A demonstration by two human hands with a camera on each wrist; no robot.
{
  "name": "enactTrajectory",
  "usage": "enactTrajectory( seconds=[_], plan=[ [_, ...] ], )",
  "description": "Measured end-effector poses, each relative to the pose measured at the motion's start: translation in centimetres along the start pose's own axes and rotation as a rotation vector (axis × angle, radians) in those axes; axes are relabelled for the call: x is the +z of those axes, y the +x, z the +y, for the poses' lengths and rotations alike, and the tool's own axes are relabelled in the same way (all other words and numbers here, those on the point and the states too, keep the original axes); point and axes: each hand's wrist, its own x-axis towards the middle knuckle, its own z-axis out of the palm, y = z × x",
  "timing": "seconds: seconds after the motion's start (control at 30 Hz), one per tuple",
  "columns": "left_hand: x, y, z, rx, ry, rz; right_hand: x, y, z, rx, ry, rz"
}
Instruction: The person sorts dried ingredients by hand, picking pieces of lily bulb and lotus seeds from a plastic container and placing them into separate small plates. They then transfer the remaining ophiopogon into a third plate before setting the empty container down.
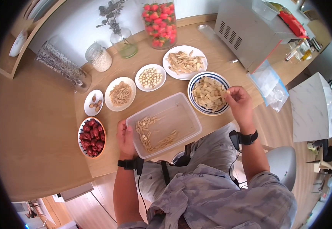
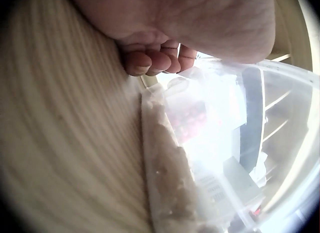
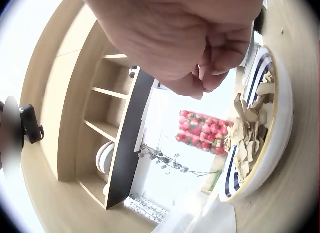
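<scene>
A clear plastic container [image 1: 181,126] stands on the near part of the table, tilted in the head view, with pale stick-like pieces and a few white bits along its left and lower sides. My left hand [image 1: 126,138] grips its left side, thumb at the rim; in the left wrist view the fingers curl beside the translucent wall. My right hand [image 1: 239,102] is over the right rim of a blue-striped bowl [image 1: 189,93] of pale dried slices [image 1: 208,93]. Its thumb and forefinger pinch a small pale slice. In the right wrist view, the fingertips are bunched above the bowl.
Behind the container lie plates of dried slices [image 1: 185,62], white round kernels [image 1: 150,78], light strips [image 1: 121,94] and brown nuts [image 1: 94,104]. A bowl of red dates [image 1: 92,137] is at left. Jars, a strawberry-filled container [image 1: 160,24] and a metal appliance [image 1: 242,30] line the back.
</scene>
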Motion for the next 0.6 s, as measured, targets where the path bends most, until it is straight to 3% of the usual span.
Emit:
enactTrajectory(
  seconds=[0.37, 0.6],
  plan=[
    [-0.2, -0.1, 0.2, -0.011, 0.030, 0.027, 0.4, 0.5, -1.1, -0.021, 0.043, -0.010],
    [0.5, -0.1, 0.9, 0.009, 0.015, 0.033, -0.4, -0.4, 1.3, -0.034, 0.057, 0.033]
  ],
)
